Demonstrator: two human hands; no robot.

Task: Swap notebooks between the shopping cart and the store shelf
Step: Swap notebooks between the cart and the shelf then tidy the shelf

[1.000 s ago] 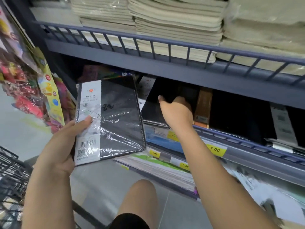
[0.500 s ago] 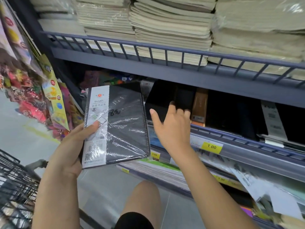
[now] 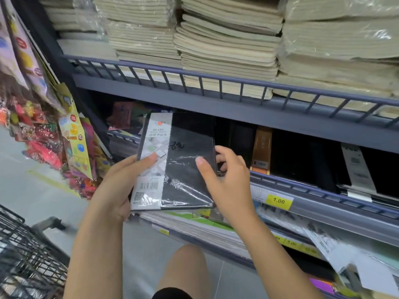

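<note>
left hand [image 3: 121, 190] and right hand [image 3: 228, 182] pinch the diary [image 3: 185, 169]
we could drop it: slick film, edge-only grips; shelf rail [image 3: 306, 188] may snag it.

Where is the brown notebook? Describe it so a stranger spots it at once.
Find the grey store shelf, the level beneath the cream notebook stacks. Just right of the wrapped black diary gripped by the left hand and right hand, notebooks stand upright. It is the lone brown notebook among black ones.
</note>
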